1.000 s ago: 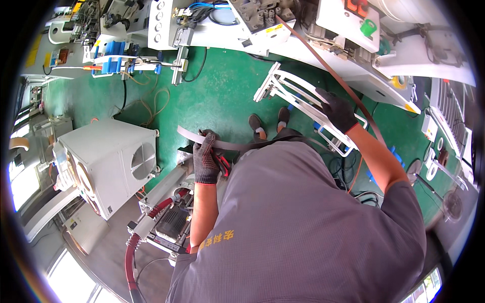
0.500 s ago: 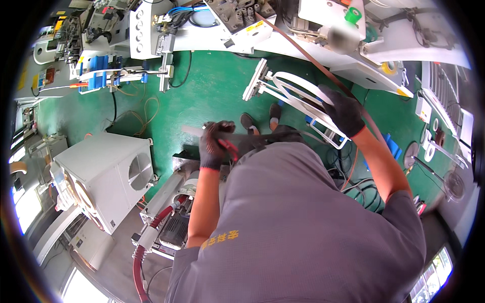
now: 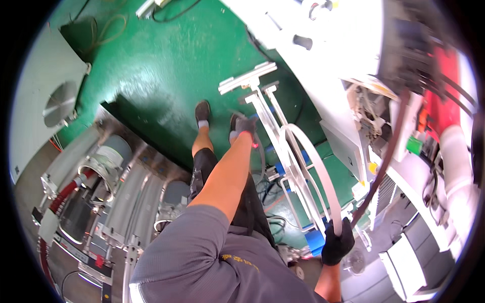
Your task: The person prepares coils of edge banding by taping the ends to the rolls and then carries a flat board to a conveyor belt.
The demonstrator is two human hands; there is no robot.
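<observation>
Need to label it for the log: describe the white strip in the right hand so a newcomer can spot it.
Start at the green floor and find the white tube frame standing beside the big white machine. The white strip arcs over that frame down into the gloved right hand. Unlike the dark band beside it, it is flat, pale and curved.

Bright daylight; upper right blown out; fisheye edges bend, vignetted.

Long white strip (image 3: 308, 166), bent into arc, prob. flexible, ends gripped in gloves.
</observation>
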